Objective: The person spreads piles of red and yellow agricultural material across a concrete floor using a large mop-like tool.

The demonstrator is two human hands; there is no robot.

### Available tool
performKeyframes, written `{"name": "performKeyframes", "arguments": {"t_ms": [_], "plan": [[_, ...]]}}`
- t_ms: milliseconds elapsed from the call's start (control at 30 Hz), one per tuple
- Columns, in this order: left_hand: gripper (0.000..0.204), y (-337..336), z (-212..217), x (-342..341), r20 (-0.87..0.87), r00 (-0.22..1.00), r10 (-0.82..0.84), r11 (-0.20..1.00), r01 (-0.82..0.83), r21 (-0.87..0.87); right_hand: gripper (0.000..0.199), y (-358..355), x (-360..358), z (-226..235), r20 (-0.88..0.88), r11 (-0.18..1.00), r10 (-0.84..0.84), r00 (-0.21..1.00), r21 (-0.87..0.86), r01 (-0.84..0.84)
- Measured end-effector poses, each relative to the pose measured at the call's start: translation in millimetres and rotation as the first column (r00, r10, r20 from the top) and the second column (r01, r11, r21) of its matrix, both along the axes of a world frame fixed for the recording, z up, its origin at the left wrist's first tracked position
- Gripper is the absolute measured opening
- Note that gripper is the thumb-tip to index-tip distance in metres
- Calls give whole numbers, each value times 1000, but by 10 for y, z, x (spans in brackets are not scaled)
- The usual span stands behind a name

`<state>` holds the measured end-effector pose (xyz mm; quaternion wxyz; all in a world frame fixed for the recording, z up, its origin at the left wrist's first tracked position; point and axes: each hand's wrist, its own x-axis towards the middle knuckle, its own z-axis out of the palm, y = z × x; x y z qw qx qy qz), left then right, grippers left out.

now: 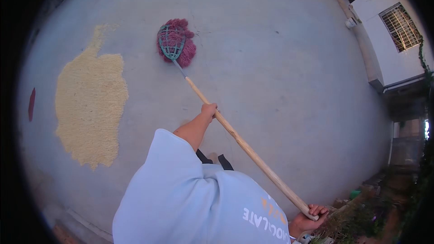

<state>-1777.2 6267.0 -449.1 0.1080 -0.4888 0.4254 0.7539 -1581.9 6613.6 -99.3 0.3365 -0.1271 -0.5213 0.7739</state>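
While the magenta bristle broom (177,41) is resting on smooth concrete floor (271,63), both hands are gripping its wooden handle (244,144): left hand (209,110) outstretched, right hand (309,217) at the end.

The broom (246,147) slants across the concrete floor (280,63), with its head (176,43) far in front of the person. The left hand (209,109) is on the middle of the stick, and the right hand (312,217) is at its near end. A grain patch (90,104) lies on the floor's left side. A building wall (393,40) stands along the right edge.
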Motion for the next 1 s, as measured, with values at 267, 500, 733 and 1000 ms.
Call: {"name": "performKeyframes", "arguments": {"t_ms": [267, 500, 733, 1000], "plan": [[17, 748, 751, 224, -40, 994, -105, 960, 112, 258, 19, 967, 290, 328, -91, 948, -200, 976, -269, 169], [22, 1339, 530, 454, -14, 987, -160, 862, 147, 485, 19, 1663, 241, 573, -98, 974, -27, 995, 222, 49], [11, -333, 28, -862, 38, 998, 53, 994, -56, 97, 19, -451, -934, 203, 70, 978, 126, 990, -179, -112], [14, 117, 870, -1388, -168, 986, -20, 970, 60, 234, 15, 43, -974, 379, -103, 943, -123, 987, -321, 83]]}}
